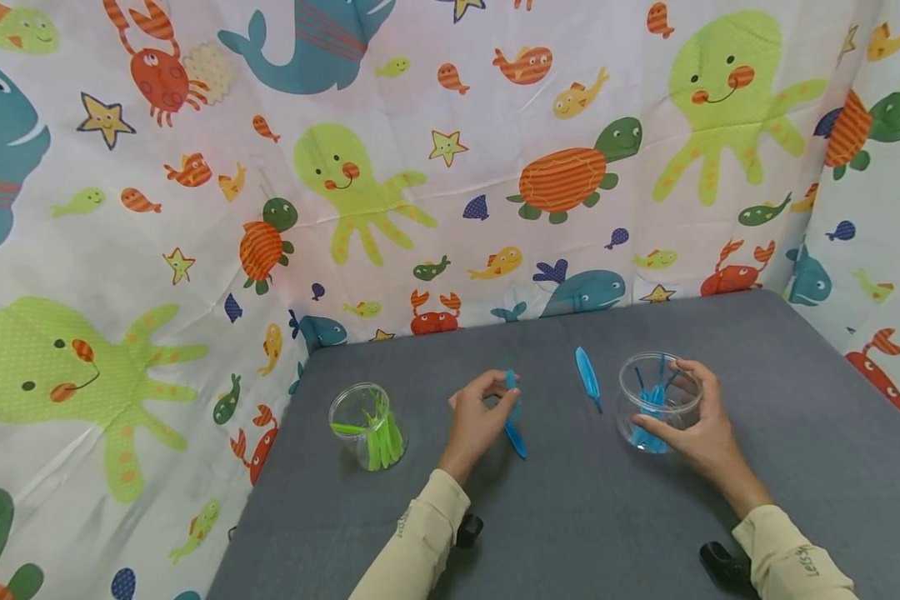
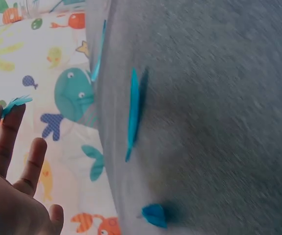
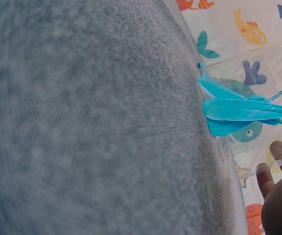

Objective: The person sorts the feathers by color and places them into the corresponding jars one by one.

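Observation:
My left hand (image 1: 476, 425) pinches a blue feather (image 1: 512, 382) between thumb and fingertips above the table; the left wrist view shows its feathery end (image 2: 18, 102). Just below this hand another blue feather (image 1: 515, 439) lies on the table, partly hidden. A further blue feather (image 1: 587, 375) lies between the hands. My right hand (image 1: 708, 437) grips a clear jar (image 1: 690, 408) at its right side, thumb in front and fingers by the rim. Several blue feathers (image 3: 243, 110) stand inside that jar, quills up.
A second clear jar (image 1: 342, 400) with several green feathers (image 1: 384, 442) stands on the left of the grey table (image 1: 585, 517). A small blue feather piece (image 2: 154, 215) lies near the left hand. A sea-animal curtain (image 1: 450, 208) hangs behind and beside the table.

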The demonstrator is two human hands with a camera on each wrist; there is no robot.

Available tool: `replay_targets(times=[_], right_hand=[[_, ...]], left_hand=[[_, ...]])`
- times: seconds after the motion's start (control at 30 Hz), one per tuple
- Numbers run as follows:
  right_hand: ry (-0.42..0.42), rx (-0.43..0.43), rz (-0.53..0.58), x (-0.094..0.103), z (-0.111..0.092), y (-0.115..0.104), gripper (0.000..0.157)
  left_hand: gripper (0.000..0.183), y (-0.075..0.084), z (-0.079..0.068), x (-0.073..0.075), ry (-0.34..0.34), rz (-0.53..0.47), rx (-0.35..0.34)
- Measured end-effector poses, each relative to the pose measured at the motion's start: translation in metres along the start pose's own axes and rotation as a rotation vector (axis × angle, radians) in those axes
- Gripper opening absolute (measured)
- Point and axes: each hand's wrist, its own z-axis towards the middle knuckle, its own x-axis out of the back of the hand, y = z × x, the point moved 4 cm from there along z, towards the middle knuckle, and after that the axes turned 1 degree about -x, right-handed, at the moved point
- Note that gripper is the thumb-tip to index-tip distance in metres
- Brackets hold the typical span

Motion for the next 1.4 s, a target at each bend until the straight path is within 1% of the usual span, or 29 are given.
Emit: replay_targets(times=[0.2,0.4,0.6,0.83,0.93,1.03,1.2,1.4], right_hand=[[0.004,0.020,-0.010,0.000,-0.001,0.001,0.109],[0.006,0.039,-0.001,-0.001,0.000,0.002,0.110],[0.006,0.039,-0.001,0.000,0.001,0.000,0.110],[0.002,0.044,0.009,0.001,0.001,-0.002,0.110],[0.000,0.039,0.006,0.000,0.000,-0.002,0.110],[-0.001,0.037,0.003,-0.002,0.000,0.000,0.110],[0.004,0.046,0.001,-0.002,0.001,0.002,0.110],[0.012,0.043,-0.014,0.000,0.002,0.004,0.110]], left_hand=[[0.022,0.016,0.006,-0.012,-0.008,-0.047,-0.051],[0.027,0.030,0.014,-0.025,-0.008,-0.049,-0.095],[0.031,0.041,0.018,-0.033,0.012,-0.053,-0.085],[0.026,0.048,0.021,-0.043,0.040,-0.056,-0.070],[0.027,0.052,0.023,-0.047,0.047,-0.055,-0.067],[0.027,0.059,0.027,-0.052,0.036,-0.049,-0.072],[0.026,0.072,0.035,-0.065,-0.011,-0.026,-0.101],[0.027,0.088,0.044,-0.081,-0.049,0.031,-0.141]])
